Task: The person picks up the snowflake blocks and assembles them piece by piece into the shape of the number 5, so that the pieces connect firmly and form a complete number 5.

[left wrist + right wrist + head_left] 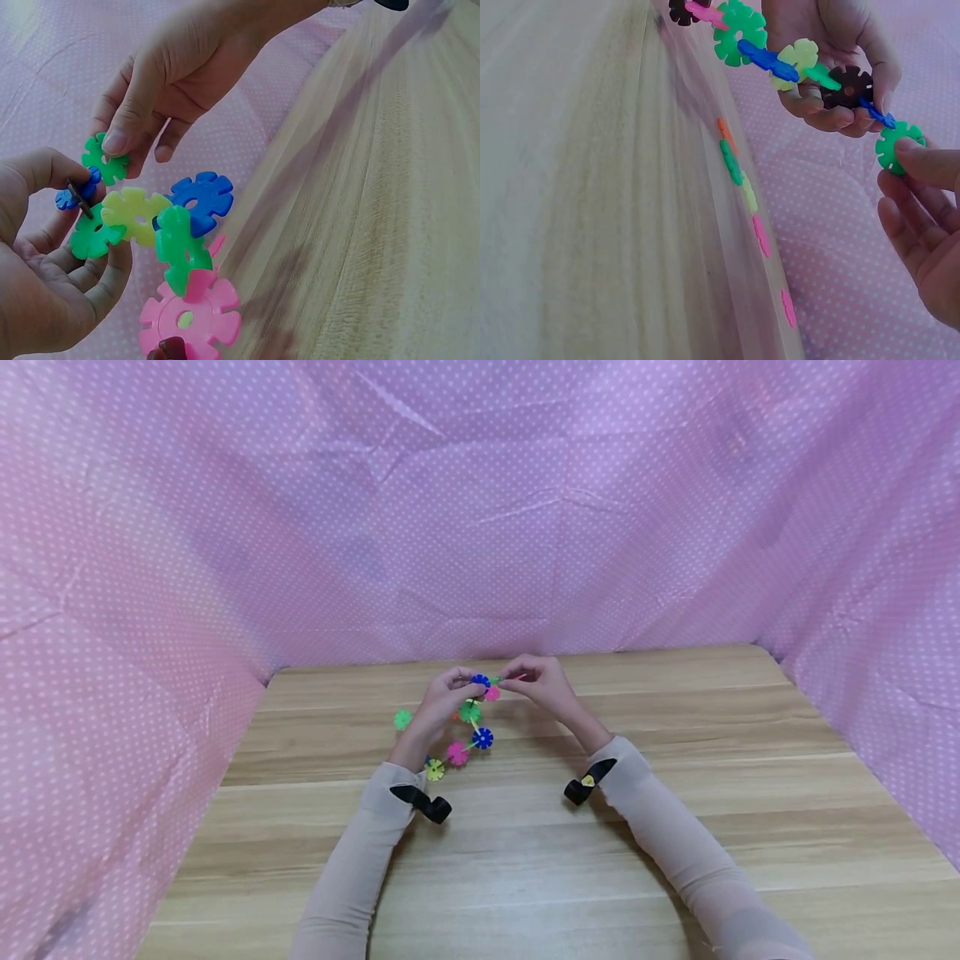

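Over the far part of the table, my left hand pinched the chain by a blue disc; my right hand, almost closed, held a green disc against it. Crooked pressure, I judged, could have sprung a joint loose.

The counter is pale wood, with lengthwise grain in tan and darker brown bands. Near its edge lie loose discs, seen almost edge-on from the right wrist: an orange disc overlapping or just beside a green disc, then a yellow disc, a pink disc and, set apart, a second pink disc.
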Motion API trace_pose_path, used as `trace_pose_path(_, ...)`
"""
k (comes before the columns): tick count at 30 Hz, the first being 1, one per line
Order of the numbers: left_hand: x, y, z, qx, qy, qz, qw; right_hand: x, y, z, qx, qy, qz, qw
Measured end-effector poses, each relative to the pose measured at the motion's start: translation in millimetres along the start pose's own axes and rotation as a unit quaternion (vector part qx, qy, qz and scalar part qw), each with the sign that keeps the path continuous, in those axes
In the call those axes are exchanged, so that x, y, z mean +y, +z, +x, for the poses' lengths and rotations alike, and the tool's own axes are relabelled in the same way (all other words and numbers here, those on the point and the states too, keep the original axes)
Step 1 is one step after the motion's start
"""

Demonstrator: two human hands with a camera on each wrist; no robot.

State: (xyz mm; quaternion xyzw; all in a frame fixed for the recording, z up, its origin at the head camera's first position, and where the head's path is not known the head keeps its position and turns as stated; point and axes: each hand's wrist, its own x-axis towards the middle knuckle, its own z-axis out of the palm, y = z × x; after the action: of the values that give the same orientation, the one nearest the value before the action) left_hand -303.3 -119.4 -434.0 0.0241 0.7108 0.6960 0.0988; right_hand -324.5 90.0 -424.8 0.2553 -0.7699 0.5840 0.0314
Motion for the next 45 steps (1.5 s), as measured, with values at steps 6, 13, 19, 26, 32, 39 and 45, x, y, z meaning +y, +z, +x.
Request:
trace_pose_path(6,-0.2,0.4,-0.8,-0.007,0.012,0.0,0.9999,-25.1,-0.4,-7.7,0.002,-0.042,-0.017,0.999)
trace_pose_path(13,1.1,1.0,-3.6,-0.013,0.02,-0.004,0.9997,-21.0,4.5,-8.9,0.022,-0.071,-0.02,0.9971)
trace_pose_path(19,3.3,2.3,-4.7,-0.008,0.034,-0.01,0.9993,-16.8,10.1,-8.4,0.05,-0.074,-0.047,0.9949)
trace_pose_path(26,3.5,3.0,-2.4,-0.021,0.032,-0.006,0.9993,-12.0,10.5,-6.4,0.052,-0.067,-0.043,0.9954)
trace_pose_path(32,4.3,-1.9,-4.6,-0.058,0.0,0.012,0.9983,7.1,9.0,-2.1,0.02,-0.03,-0.023,0.9991)
trace_pose_path(39,1.4,-7.6,-3.4,-0.064,-0.025,0.016,0.9975,12.7,4.7,0.3,-0.028,0.004,-0.031,0.9991)
trace_pose_path(45,2.1,-13.5,-3.3,-0.047,-0.032,0.009,0.9983,20.8,-1.1,10.2,-0.09,0.062,-0.089,0.99)
